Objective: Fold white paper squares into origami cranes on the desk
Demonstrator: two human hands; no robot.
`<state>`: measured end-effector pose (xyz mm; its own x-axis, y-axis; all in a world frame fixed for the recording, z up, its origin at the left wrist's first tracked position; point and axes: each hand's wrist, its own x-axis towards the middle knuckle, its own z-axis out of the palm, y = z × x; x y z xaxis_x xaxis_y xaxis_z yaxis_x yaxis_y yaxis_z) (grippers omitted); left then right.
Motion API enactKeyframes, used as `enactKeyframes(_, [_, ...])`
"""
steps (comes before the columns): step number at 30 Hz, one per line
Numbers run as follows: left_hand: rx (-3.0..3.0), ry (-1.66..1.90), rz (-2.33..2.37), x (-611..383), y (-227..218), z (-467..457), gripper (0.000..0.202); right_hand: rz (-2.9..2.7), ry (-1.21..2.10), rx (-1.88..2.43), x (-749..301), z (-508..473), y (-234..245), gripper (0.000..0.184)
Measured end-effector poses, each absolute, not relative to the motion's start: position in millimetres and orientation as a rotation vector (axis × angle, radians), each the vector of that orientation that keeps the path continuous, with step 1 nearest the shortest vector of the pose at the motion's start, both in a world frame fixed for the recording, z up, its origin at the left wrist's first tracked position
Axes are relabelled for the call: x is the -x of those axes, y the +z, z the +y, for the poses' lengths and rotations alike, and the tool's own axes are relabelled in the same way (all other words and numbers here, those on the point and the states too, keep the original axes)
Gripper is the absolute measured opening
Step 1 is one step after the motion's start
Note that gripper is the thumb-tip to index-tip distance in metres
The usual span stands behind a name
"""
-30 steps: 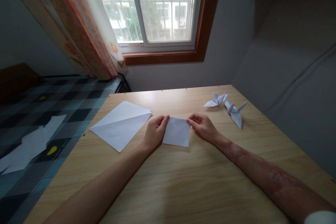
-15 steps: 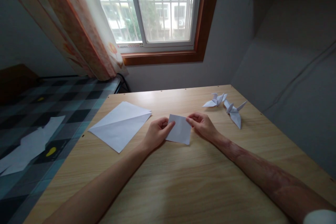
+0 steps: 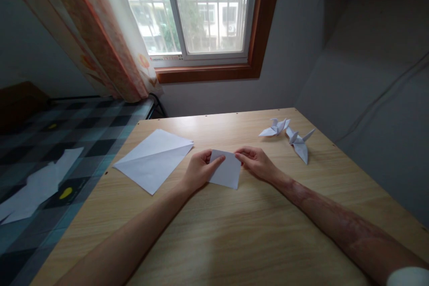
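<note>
A small folded white paper [image 3: 228, 172] lies on the wooden table [image 3: 234, 228] between my two hands. My left hand [image 3: 198, 170] pinches its left edge, thumb on top. Pinching the paper's upper right corner is my right hand [image 3: 255, 162], fingers curled. Both forearms reach in from the bottom of the view.
A larger white sheet [image 3: 152, 159] with a diagonal crease lies to the left of my hands. Two white paper cranes [image 3: 275, 128] [image 3: 299, 142] sit at the table's far right. A checked bed [image 3: 50, 152] with loose paper scraps [image 3: 36, 185] is to the left. A window and curtain are behind.
The small paper has been gathered narrower between my hands. My left thumb has slid right over its left edge, and my right hand has shifted slightly left.
</note>
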<state>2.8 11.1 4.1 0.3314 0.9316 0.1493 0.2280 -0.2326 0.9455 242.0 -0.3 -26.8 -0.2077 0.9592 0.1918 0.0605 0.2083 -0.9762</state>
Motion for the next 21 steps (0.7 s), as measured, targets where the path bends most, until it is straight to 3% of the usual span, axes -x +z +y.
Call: enactKeyframes(21, [-2.002,1.112,1.452,5,-4,18,0.060,-1.389,1.053,1.036,-250,10,-35,0.026])
